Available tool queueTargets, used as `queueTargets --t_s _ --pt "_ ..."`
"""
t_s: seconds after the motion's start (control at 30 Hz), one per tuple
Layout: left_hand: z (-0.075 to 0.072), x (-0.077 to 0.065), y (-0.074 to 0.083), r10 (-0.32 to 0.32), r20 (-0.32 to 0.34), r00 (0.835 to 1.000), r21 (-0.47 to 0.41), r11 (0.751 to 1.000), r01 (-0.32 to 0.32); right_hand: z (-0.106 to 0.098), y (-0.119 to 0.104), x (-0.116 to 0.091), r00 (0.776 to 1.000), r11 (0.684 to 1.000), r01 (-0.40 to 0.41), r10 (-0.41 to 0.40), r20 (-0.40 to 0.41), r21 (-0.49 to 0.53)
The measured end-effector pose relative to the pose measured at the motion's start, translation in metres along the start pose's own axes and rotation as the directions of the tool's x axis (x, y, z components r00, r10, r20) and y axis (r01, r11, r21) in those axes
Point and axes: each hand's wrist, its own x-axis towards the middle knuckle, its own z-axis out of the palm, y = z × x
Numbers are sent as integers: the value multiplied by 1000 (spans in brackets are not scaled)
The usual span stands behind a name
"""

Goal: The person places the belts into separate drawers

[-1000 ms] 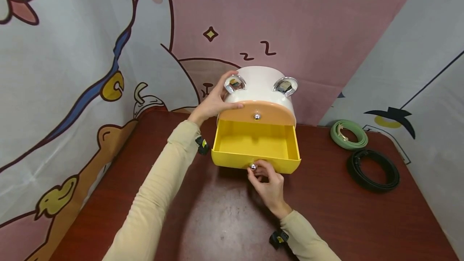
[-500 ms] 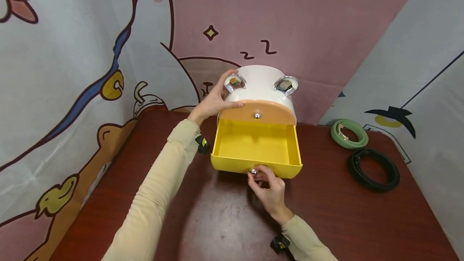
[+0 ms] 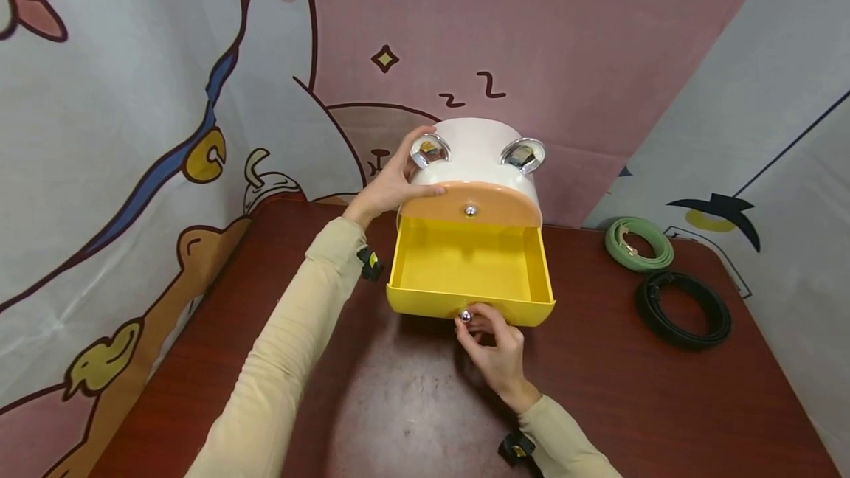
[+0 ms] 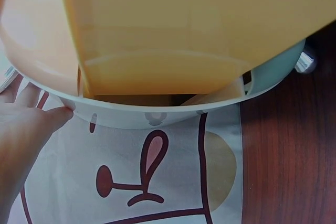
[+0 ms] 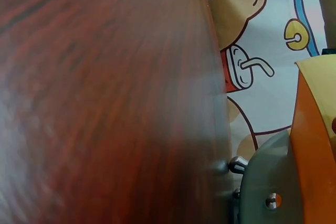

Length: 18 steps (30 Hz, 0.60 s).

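Observation:
A white drawer box [image 3: 474,144] with silver ears and an orange top drawer front [image 3: 438,206] stands against the back backdrop. Its yellow drawer [image 3: 465,260] is pulled out, with nothing seen inside. My left hand [image 3: 388,186] holds the box's upper left side, thumb along the orange front, other fingers partly hidden behind an ear; the left wrist view shows this hand [image 4: 23,129] at the white rim. At the yellow drawer's front, my right hand [image 3: 494,349] pinches the small silver knob [image 3: 465,316]. In the right wrist view, a grey-green lower front [image 5: 270,182] shows below the drawer.
A coiled green belt [image 3: 639,245] lies at the right of the red-brown table [image 3: 265,360], with a coiled black belt [image 3: 684,312] just in front of it. A printed cartoon backdrop [image 3: 531,43] rises behind and at both sides.
The yellow drawer has come slightly farther out toward me, with my right hand moving along on its knob. Over the last half second it has hardly moved. My left hand keeps its place.

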Motion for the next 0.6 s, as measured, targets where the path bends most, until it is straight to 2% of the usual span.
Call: queueTargets --t_s 0.23,0.47,0.6 --pt "-1 1 -2 13 13 1000 -24 1000 -12 -14 -3 9 992 999 -27 25 124 19" --pt "-1 1 -2 22 13 1000 -27 999 -21 -35 -12 23 953 997 -80 82 293 -18" --pt "-1 1 -2 26 17 1000 -36 999 -26 -48 -15 35 951 998 -46 53 304 -30"
